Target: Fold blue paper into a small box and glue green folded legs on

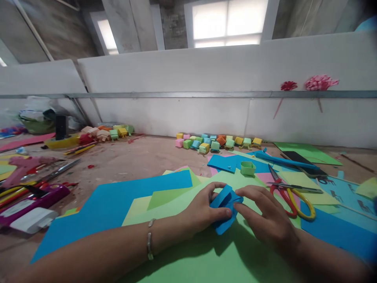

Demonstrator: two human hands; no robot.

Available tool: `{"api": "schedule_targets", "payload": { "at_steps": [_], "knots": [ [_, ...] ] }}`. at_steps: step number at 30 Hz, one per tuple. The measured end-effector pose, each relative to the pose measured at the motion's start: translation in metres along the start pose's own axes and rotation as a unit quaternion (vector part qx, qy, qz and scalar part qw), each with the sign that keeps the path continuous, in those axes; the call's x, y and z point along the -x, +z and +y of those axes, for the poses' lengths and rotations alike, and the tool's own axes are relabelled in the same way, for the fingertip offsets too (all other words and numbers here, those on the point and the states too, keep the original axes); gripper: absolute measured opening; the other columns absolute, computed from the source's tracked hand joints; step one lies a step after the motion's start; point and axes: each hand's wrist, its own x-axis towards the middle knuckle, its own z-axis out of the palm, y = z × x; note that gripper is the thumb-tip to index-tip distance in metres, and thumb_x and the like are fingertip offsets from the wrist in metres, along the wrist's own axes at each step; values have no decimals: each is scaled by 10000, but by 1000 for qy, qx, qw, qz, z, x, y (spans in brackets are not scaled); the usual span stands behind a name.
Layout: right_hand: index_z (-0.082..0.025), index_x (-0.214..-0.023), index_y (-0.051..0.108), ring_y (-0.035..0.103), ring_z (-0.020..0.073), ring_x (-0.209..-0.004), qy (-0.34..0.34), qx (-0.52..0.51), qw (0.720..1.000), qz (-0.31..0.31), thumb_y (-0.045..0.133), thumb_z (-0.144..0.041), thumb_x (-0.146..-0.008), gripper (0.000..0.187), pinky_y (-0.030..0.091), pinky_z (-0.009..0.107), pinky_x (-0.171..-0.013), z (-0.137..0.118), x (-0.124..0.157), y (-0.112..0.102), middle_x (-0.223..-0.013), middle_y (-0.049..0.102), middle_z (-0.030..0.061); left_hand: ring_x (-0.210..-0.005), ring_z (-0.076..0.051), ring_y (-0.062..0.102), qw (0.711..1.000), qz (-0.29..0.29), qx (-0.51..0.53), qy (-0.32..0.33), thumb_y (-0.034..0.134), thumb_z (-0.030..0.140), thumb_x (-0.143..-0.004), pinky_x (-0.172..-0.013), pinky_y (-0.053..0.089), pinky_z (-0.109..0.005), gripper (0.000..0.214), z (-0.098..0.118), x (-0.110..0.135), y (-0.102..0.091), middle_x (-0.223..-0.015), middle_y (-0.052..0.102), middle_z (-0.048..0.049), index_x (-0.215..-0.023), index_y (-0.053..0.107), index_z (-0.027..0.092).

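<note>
A partly folded piece of blue paper [225,208] sits between both my hands, above a large light green sheet [206,255]. My left hand [203,210] pinches its left side with thumb and fingers, a bracelet on the wrist. My right hand [265,218] presses and pinches its right side. A small finished green paper box [247,168] stands just beyond my hands on blue and pink sheets.
Red and yellow scissors [291,196] lie to the right. A row of several coloured paper boxes [218,142] lines the white wall, more at back left [106,133]. A big blue sheet [118,204] lies left. Pens, glue and tools [32,196] crowd the far left. A black phone [303,162] rests at right.
</note>
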Motion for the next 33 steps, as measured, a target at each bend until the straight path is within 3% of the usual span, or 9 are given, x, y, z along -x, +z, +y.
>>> {"api": "schedule_targets", "payload": {
  "at_steps": [6, 9, 12, 23, 25, 27, 29, 30, 33],
  "knots": [
    [-126, -908, 641, 612, 274, -1032, 23, 6, 999, -25, 560, -34, -856, 133, 560, 402, -778, 1, 1, 2, -1101, 646, 191, -829, -184, 554, 997, 31, 64, 21, 710, 276, -710, -752, 407, -302, 393, -6, -4, -2, -947, 618, -66, -1071, 613, 154],
    [-139, -810, 637, 632, 259, -986, 54, -8, 997, -46, 494, -22, -864, 193, 557, 389, -744, 1, 0, 2, -1050, 674, 173, -780, -173, 520, 998, 28, 57, 21, 654, 261, -710, -734, 394, -301, 254, -9, -6, -3, -875, 606, -56, -934, 646, 140],
    [-148, -836, 658, 609, 269, -1043, 78, -29, 994, -67, 474, -26, -855, 222, 543, 413, -776, 0, 2, 1, -1113, 660, 173, -720, -159, 485, 998, 26, 39, 28, 636, 250, -689, -699, 381, -294, 185, -9, -5, -3, -783, 580, -39, -832, 636, 133],
    [-101, -1169, 633, 591, 309, -1110, 46, 36, 996, -67, 532, -45, -859, 331, 527, 456, -853, 2, 10, 8, -1212, 651, 197, -736, -169, 519, 995, 47, 89, 28, 657, 281, -709, -735, 420, -305, 187, -9, -5, 2, -792, 606, -44, -833, 631, 144],
    [-110, -1170, 632, 601, 299, -1098, 69, 18, 995, -64, 496, -47, -878, 329, 529, 450, -855, 2, 8, 6, -1190, 663, 182, -738, -176, 533, 997, 33, 60, 25, 654, 263, -699, -738, 432, -314, 210, -7, -4, 2, -796, 616, -49, -869, 636, 141],
    [-135, -1155, 643, 619, 275, -1070, 136, -31, 988, -62, 461, -81, -898, 319, 535, 433, -857, 2, 4, 3, -1155, 676, 159, -764, -188, 551, 999, 16, 7, 36, 646, 240, -699, -747, 446, -323, 258, -4, -3, 1, -837, 633, -61, -937, 638, 138],
    [-174, -1080, 667, 649, 243, -985, 255, -107, 958, -69, 475, -172, -909, 257, 556, 388, -801, 2, -1, 0, -1082, 692, 122, -831, -208, 570, 995, 3, -67, 68, 619, 214, -724, -776, 455, -333, 296, -1, -1, 1, -926, 656, -81, -1009, 637, 138],
    [-186, -1019, 671, 662, 226, -912, 329, -152, 929, -76, 501, -229, -903, 211, 564, 358, -744, 2, -3, -1, -1012, 700, 101, -868, -216, 577, 990, -1, -107, 89, 595, 195, -741, -793, 457, -338, 313, 0, 1, 0, -973, 663, -89, -1046, 636, 140],
    [-196, -849, 594, 619, 159, -647, 532, -283, 794, -77, 612, -357, -818, 165, 517, 267, -538, 3, -10, -1, -740, 637, 15, -916, -220, 596, 964, -9, -224, 145, 519, 112, -759, -811, 460, -335, 422, 1, 6, 0, -1055, 681, -85, -1168, 616, 155]
  ]
}}
